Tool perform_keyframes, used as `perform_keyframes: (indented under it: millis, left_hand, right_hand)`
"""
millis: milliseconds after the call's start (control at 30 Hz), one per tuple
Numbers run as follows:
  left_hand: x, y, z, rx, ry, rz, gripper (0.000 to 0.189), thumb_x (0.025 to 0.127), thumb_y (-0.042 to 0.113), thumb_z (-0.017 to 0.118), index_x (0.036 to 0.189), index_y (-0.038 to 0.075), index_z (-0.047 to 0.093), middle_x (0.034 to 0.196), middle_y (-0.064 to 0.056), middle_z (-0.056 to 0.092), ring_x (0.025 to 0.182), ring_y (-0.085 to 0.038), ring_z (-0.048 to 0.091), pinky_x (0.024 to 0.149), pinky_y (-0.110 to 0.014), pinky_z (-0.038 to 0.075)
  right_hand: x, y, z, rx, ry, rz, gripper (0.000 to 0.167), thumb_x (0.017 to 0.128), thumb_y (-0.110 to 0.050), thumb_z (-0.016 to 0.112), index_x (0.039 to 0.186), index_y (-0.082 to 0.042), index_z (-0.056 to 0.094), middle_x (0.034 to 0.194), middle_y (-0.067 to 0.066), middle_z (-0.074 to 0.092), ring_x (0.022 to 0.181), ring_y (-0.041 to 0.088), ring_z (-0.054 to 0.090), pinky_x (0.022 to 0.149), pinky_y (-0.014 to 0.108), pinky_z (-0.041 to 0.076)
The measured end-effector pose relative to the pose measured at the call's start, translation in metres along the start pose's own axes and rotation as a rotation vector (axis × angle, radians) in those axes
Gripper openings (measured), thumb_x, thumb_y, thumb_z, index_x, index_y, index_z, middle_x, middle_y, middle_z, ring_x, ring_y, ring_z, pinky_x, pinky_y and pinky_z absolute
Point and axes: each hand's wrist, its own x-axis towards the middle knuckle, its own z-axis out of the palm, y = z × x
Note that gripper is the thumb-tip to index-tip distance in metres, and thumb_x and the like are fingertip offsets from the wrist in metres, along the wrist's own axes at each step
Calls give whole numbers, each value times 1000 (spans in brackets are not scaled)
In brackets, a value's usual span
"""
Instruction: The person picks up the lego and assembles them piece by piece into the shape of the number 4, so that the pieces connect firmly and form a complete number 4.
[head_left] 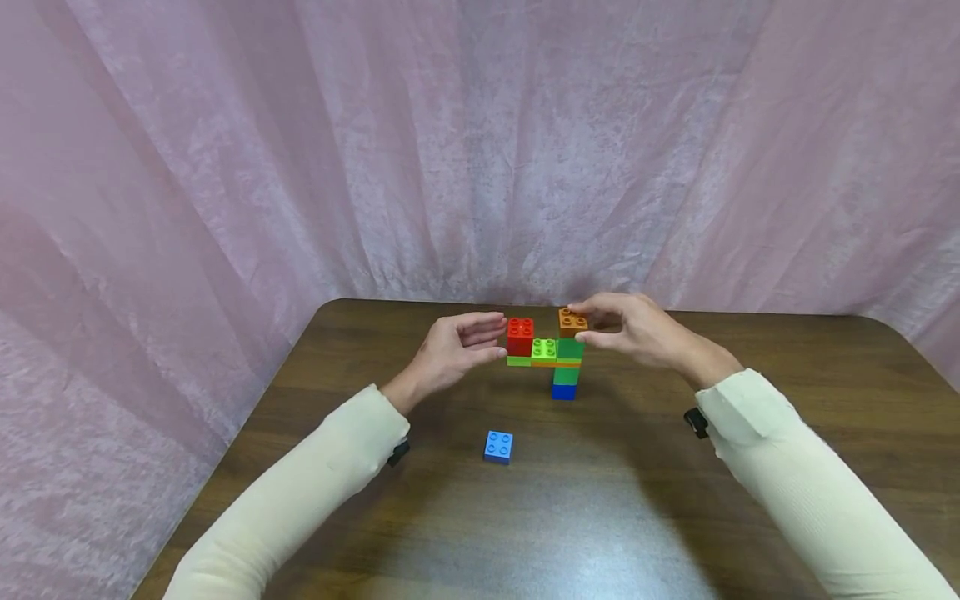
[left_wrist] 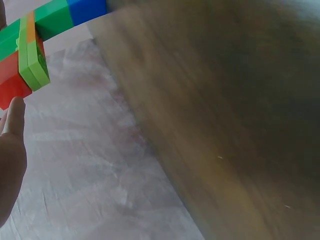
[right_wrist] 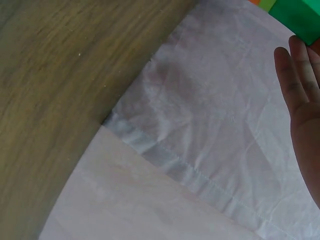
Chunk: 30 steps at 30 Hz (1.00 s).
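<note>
A toy building-brick structure stands on the table, with a blue brick at its base and a green brick above. Thin lime and orange layers extend left, carrying a red brick and a lime brick whose studs show. Atop another green brick on the right sits an orange brick. My right hand pinches this orange brick between thumb and forefinger; its other fingers stretch out nearly straight. Beside the red brick, my left hand has extended fingers, its fingertips right at the brick's left side.
A loose light-blue brick with studs up lies on the brown wooden table, nearer to me than the structure. Behind the table's far edge hangs a pink velvety curtain.
</note>
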Motion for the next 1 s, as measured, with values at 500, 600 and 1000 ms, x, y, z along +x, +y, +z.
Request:
perform_keyframes:
  millis: [500,600,1000]
  left_hand:
    - [-34,-6,-5,58,-125,11,46,84,-6,76,127,-11,61,123,-28,64,115,-44,61,91,-32,55]
    - [-39,-8,-4,50,-141,5,46,84,-6,76,127,-11,61,123,-27,65,115,-45,61,91,-32,55]
    - [-51,-18,1,-32,-298,-91,48,82,-12,74,126,-17,57,126,-34,59,118,-47,58,96,-41,53]
  right_hand:
    - [-3,7,9,-9,82,-69,39,87,-5,77,123,3,66,113,16,70,98,30,69,87,45,56]
    - [-3,7,9,2,81,-59,39,88,-9,77,124,2,67,115,16,70,99,29,69,88,46,56]
    - [-4,6,10,-30,114,-70,35,90,-11,76,123,-1,69,117,16,70,97,28,69,84,48,56]
